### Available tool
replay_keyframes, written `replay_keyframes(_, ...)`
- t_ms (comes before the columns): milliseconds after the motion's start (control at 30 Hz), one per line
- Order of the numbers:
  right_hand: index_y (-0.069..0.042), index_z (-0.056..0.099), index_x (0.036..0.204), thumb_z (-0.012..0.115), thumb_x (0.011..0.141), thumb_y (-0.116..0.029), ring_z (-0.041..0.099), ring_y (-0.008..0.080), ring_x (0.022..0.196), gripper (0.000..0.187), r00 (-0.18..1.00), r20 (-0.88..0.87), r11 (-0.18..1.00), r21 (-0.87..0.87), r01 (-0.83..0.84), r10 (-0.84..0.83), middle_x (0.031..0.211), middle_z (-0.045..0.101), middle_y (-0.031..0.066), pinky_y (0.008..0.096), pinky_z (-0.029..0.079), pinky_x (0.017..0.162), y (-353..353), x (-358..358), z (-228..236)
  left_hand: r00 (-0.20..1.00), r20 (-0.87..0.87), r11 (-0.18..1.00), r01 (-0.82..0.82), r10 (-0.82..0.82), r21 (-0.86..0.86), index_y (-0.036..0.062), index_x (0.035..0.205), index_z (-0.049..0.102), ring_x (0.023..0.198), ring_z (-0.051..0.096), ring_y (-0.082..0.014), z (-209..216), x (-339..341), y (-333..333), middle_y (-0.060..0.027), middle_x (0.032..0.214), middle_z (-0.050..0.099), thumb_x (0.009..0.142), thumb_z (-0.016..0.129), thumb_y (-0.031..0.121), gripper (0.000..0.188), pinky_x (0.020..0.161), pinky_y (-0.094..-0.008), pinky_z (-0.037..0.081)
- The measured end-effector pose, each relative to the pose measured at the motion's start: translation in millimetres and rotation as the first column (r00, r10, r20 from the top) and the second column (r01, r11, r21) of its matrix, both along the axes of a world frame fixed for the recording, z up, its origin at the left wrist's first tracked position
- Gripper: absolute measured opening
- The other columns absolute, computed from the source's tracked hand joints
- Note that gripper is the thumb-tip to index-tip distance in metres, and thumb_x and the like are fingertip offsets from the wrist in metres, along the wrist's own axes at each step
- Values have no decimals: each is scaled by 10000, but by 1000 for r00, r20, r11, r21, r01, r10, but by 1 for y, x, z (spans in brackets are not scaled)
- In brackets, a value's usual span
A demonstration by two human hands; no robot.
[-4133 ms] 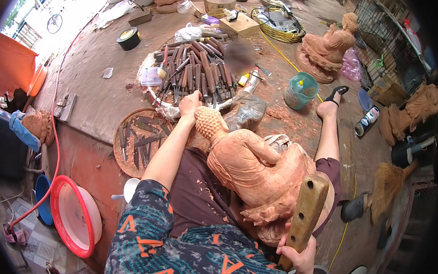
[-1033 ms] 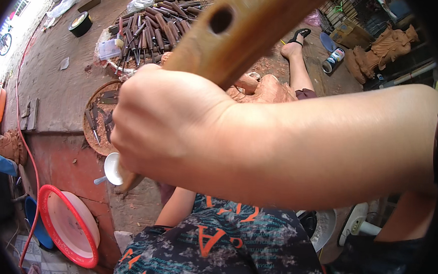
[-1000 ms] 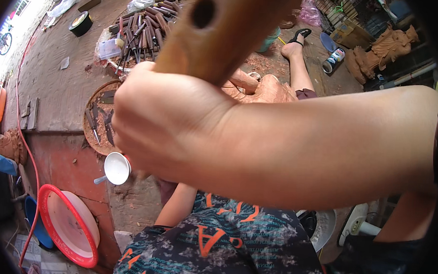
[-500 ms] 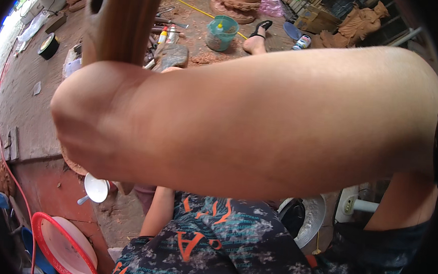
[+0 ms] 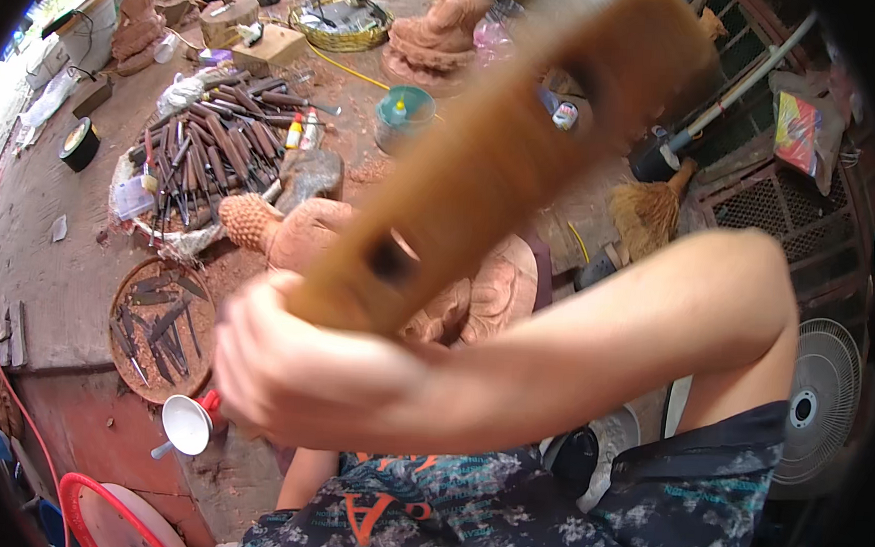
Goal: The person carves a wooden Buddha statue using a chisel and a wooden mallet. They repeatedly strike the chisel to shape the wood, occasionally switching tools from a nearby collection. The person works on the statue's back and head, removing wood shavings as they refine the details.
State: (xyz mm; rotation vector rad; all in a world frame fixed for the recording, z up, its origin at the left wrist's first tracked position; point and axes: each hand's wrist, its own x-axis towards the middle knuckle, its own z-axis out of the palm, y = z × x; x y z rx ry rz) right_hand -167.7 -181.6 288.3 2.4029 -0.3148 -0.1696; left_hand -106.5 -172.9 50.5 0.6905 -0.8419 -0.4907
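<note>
My right hand is wrapped round the lower end of a thick brown wooden mallet with dark hollows. The mallet is blurred and slants up to the right. Behind it lies a reddish wooden statue with a knobbly, curled head at the left; the mallet covers part of its body. My left forearm rises from the lower edge, but the left hand is hidden behind my right hand. Whether it holds anything does not show. Left of my right hand is a round tray of loose blades.
Many wooden-handled chisels are heaped at the far left. A white bowl-shaped piece and a red-rimmed basin sit at the lower left. Beyond stands a green bucket. A broom and a fan are at the right.
My right forearm, which crossed the middle close up, is now lower and farther off. The mallet has swung from upright at the upper left to a rightward slant, uncovering the statue and tools.
</note>
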Motion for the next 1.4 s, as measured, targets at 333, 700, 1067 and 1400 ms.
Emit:
replay_keyframes(333, -151, 573, 1288, 543, 836, -232, 443, 96, 582, 459, 967, 248, 958, 285, -20, -53, 725, 437, -15, 220, 329, 522, 13, -77, -23, 994, 12, 994, 109, -109, -18, 21, 1050, 479, 1023, 625, -290, 4, -11, -4, -205, 1071, 595, 900, 626, -20, 215, 959, -412, 505)
replay_keyframes(700, -211, 588, 1241, 564, 796, -215, 439, 99, 583, 445, 938, 345, 924, 363, -120, -13, 706, 429, -18, 221, 325, 517, 13, -108, -31, 993, 115, 993, 45, -32, -112, 31, 1038, 420, 989, 646, -352, 5, 3, -1, -248, 1066, 599, 910, 663, 111, 285, 899, -433, 532)
replay_keyframes(1067, -261, 596, 1233, 616, 743, -194, 423, 87, 538, 495, 880, 472, 847, 489, -209, -56, 671, 390, -25, 193, 330, 483, 21, -103, -43, 970, 161, 977, 199, -184, -82, 63, 1063, 342, 1041, 620, -369, 2, 10, 1, -273, 1088, 595, 933, 614, 99, 303, 962, -516, 488)
replay_keyframes(1400, -227, 583, 1261, 598, 763, -202, 436, 98, 558, 498, 858, 513, 808, 521, -276, -37, 687, 429, -13, 209, 330, 498, 22, -102, -37, 944, 234, 964, 257, -234, -71, 78, 1098, 383, 1090, 607, -382, 5, 11, 0, -242, 1138, 581, 926, 615, 52, 289, 959, -499, 487)
